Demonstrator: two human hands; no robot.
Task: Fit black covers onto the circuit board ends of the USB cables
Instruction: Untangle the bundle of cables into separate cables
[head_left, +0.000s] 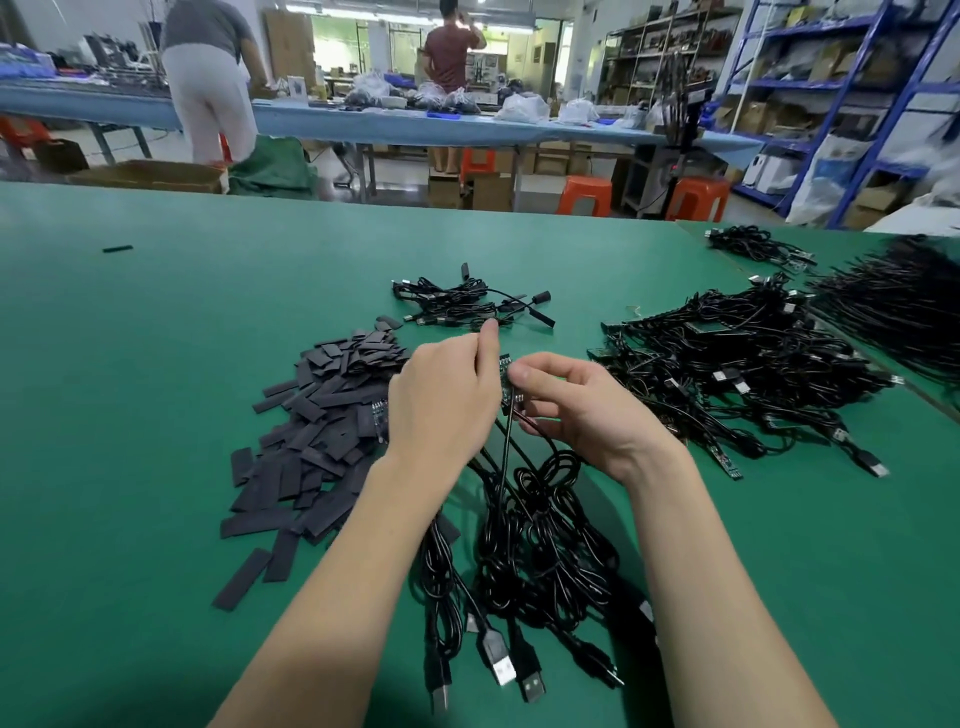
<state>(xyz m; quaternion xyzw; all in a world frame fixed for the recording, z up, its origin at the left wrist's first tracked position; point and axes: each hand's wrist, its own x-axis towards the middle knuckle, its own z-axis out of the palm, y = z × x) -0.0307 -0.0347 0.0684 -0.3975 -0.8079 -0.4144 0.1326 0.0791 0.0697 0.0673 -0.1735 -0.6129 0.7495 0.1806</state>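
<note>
I am seeing the covers (317, 441) lying left on the table (130, 364), one cable bundle (530, 561) sitting before me, another heap of cables (753, 374) lying right.

Workshop interior: green worktable (156, 322), long blue bench (519, 130), orange stools (584, 195), blue shelving (831, 104), bright ceiling lights (363, 8).

Your worktop (156, 364) was plain green. Covers (311, 441) were matte black/dark grey; cables (540, 545) glossy black w/ silver USB plugs (501, 670). Behind you: orange stools (584, 195), blue shelving (852, 104), light-blue bench (363, 124).
</note>
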